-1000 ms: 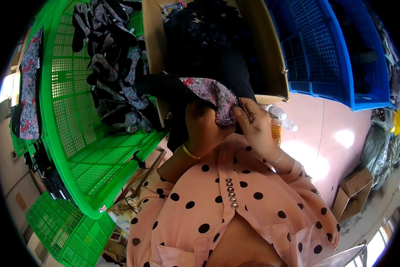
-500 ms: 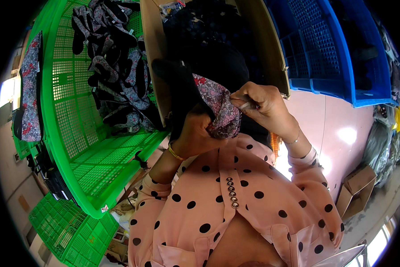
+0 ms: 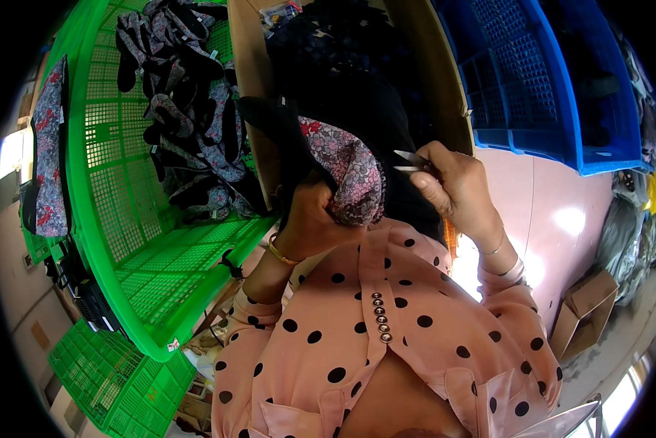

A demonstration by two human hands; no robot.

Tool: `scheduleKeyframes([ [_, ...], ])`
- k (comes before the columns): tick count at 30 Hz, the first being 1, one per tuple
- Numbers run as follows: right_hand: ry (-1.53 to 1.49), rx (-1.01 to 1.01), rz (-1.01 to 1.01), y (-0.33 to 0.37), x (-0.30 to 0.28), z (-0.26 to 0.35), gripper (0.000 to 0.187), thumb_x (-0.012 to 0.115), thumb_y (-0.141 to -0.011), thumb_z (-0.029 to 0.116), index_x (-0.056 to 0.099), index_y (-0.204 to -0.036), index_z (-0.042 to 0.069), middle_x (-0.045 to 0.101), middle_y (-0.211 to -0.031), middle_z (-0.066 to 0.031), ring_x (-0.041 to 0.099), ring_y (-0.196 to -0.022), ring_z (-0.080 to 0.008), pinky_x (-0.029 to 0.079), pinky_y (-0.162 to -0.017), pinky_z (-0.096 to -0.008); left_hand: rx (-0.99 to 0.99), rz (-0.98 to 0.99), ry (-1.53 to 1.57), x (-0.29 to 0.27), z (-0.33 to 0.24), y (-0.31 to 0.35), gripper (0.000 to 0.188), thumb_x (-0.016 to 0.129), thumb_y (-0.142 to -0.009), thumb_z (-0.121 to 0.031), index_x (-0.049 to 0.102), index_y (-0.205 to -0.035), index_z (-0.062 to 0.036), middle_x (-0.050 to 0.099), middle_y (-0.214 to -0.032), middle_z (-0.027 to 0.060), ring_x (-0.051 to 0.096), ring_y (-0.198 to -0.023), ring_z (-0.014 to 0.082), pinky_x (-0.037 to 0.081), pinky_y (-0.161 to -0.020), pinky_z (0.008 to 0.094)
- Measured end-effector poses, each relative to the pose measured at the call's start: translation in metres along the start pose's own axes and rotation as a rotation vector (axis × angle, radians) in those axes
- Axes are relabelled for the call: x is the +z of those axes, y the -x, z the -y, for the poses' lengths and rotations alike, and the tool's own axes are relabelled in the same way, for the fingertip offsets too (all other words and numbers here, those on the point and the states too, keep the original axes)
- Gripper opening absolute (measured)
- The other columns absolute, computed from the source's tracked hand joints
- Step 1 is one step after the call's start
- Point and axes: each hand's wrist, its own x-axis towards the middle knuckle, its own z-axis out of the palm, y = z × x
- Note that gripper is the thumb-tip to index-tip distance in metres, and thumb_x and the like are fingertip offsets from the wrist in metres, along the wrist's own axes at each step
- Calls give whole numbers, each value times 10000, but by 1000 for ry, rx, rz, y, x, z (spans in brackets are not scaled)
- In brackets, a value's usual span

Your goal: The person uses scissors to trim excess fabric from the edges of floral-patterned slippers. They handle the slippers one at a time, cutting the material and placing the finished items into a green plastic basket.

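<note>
Left hand's (image 3: 315, 219) grip bunches the floral fabric piece (image 3: 350, 175); right hand (image 3: 456, 186) pinches snips (image 3: 410, 160) beside it.

Cardboard box (image 3: 416, 80) between two crates (image 3: 116, 219)

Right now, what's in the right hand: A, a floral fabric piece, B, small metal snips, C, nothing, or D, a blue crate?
B: the right hand grips small metal snips, blades pointing toward the floral piece that the left hand holds up.
</note>
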Motion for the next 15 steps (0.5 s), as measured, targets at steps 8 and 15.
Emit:
scheduleKeyframes([
  [8, 273, -116, 41, -6, -5, 6, 412, 638, -877, 455, 568, -737, 74, 548, -548, -91, 589, -515, -259, 430, -467, -341, 158, 75, -99, -2, -3, -4, 423, 814, -630, -112, 665, -1008, 6, 640, -1061, 169, 641, -966, 300, 495, -866, 365],
  [15, -165, 14, 64, -8, -13, -4, 446, 611, -897, 466, 614, -754, 44, 527, -579, -88, 563, -499, -236, 437, -488, -294, 200, 84, -137, -4, -6, -4, 420, 822, -641, -131, 660, -1006, 2, 649, -1030, 169, 639, -957, 306, 495, -855, 364],
])
